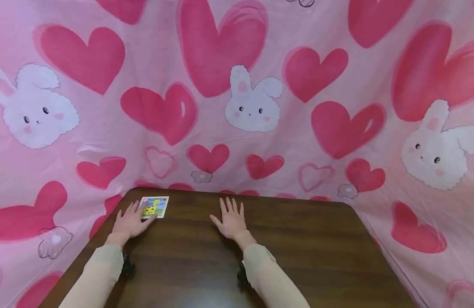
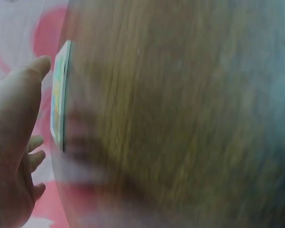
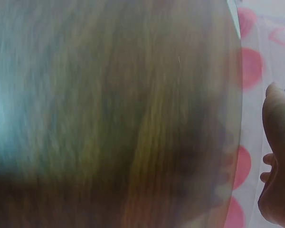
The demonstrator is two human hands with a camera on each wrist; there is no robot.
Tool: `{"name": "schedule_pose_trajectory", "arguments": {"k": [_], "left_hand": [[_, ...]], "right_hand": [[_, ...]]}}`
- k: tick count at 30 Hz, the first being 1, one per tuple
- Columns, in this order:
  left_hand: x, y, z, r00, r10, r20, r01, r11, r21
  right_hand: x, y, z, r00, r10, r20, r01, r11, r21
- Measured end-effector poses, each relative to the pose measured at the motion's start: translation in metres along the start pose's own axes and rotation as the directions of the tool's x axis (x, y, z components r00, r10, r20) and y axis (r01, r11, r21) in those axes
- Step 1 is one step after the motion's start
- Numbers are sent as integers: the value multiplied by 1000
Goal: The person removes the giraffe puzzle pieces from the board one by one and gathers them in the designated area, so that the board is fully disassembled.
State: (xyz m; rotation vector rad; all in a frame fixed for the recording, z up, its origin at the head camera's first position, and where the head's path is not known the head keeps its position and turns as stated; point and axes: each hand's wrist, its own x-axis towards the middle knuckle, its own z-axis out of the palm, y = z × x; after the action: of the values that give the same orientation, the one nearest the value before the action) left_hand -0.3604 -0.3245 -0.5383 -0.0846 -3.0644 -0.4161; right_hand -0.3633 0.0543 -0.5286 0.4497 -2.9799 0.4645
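Note:
A flat, square picture board (image 1: 156, 207) with a yellow giraffe on a blue and green ground lies near the far left corner of the table. My left hand (image 1: 129, 221) is spread out at its left side, the fingers overlapping its left part in the head view. In the left wrist view, the board (image 2: 60, 97) appears edge-on beside the thumb (image 2: 31, 76). Farther right, my right hand (image 1: 232, 220) has its fingers spread and pointing to the far edge, with nothing in its grasp. The right wrist view shows its thumb (image 3: 278, 111) extended.
The dark brown wooden table (image 1: 298, 244) has a glossy surface and rounded far corners. Behind and around it hangs a pink cloth (image 1: 206, 119) printed with hearts and rabbits. Dark wrist devices (image 1: 127, 264) sit under both light sleeves.

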Motion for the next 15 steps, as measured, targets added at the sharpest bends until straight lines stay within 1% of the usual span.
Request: {"name": "schedule_pose_trajectory", "arguments": {"k": [3,7,11,15], "left_hand": [[-1,-9,1,1000,-2,6,2,1000,-2],[-1,-16,1,1000,-2,27,2,1000,5],[-2,-19,3,998,-2,58,2,1000,5],[-3,-19,5,998,-6,58,7,1000,-7]], "right_hand": [[-1,-7,3,1000,-16,3,16,1000,1],[-3,-13,5,999,-26,24,26,1000,-3],[-5,-17,10,999,-25,40,26,1000,-11],[-6,-21,16,998,-30,52,31,999,-11]]}}
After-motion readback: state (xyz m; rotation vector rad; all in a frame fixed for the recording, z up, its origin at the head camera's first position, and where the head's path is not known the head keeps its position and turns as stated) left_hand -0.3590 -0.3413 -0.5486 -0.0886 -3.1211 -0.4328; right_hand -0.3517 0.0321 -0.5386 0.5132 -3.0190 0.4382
